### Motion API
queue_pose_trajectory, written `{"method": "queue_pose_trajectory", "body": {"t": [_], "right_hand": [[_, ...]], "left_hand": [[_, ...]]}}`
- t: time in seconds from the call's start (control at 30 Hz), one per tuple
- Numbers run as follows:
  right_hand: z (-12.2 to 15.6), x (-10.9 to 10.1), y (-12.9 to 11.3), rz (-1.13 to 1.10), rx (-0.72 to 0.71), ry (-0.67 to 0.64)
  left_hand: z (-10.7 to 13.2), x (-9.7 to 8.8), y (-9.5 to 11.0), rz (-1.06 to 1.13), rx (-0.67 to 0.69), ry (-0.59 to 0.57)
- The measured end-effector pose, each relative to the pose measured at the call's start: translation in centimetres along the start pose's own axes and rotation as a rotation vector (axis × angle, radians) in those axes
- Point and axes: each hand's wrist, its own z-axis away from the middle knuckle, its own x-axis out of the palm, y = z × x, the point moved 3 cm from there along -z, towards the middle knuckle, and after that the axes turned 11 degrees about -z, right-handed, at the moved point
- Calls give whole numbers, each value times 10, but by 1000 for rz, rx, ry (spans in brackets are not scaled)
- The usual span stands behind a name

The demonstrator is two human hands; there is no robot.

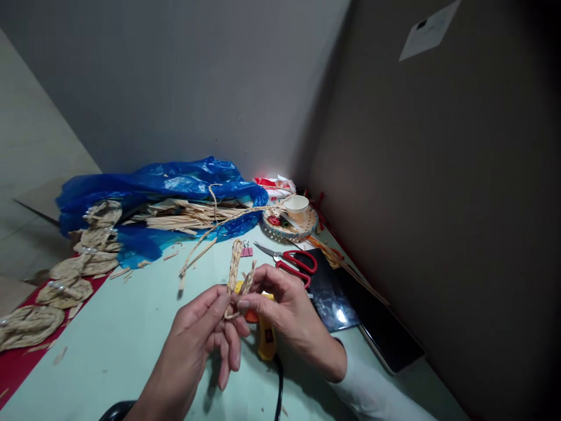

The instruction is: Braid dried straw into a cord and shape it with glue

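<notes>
A pale braided straw cord (235, 266) is bent into a loop between my two hands, just above the table. My left hand (204, 327) pinches its lower left part between thumb and forefinger, with the other fingers loosely curled below. From the right, my right hand (284, 304) grips the short end of the cord with thumb and fingertips. Beneath the hands lies a yellow tool (266, 339) with a black cable, partly hidden by them. Red-handled scissors (295, 261) rest just beyond my right hand, beside a pink binder clip (246, 251).
A blue plastic bag (193, 172) holding dry straw strips (184, 215) lies at the back. Coiled braids (65, 292) line the left edge. A woven basket (287, 234) with a white cup (297, 204) stands back right. A dark phone or tablet (390, 333) lies by the right wall.
</notes>
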Motion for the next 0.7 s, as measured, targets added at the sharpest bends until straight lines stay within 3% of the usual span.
{"method": "queue_pose_trajectory", "body": {"t": [0.13,0.4,0.53,0.7], "right_hand": [[2,4,2,49,-12,-28],[6,7,7,205,-139,72],[3,7,12,39,-110,101],[4,13,18,-259,98,81]], "left_hand": [[0,2,-3,5,-2,11],[1,3,-10,47,-42,100],[1,3,-12,98,-68,139],[1,3,-15,115,-80,133]]}}
